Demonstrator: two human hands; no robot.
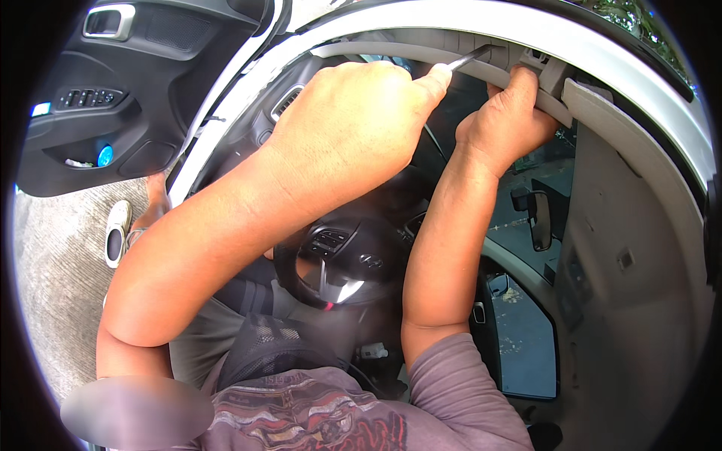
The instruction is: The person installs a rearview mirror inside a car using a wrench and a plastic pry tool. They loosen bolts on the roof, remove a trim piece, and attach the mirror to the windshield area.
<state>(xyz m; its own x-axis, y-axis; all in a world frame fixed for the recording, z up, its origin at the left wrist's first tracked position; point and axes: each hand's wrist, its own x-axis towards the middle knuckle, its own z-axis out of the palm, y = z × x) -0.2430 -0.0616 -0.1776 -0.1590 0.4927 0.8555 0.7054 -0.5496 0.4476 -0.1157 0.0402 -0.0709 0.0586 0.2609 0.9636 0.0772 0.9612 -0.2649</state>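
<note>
My left hand (361, 113) is closed in a fist around a tool with a slim metal shaft (469, 57); its handle is hidden in my palm, so its exact kind does not show. The shaft's tip meets the grey pillar trim (421, 54) along the upper door frame. Just right of the tip, my right hand (513, 116) grips the trim, thumb on the near face and fingers curled behind it, partly hidden. Beside my thumb, a light plastic clip or bracket (535, 59) shows in a gap between trim and white frame.
The white door frame (481, 19) arches over my hands, with the headliner (639, 248) at right. Below are the steering wheel (342, 259) and rear-view mirror (540, 219). The open door (143, 83) stands at left, above a white shoe (116, 233) on concrete.
</note>
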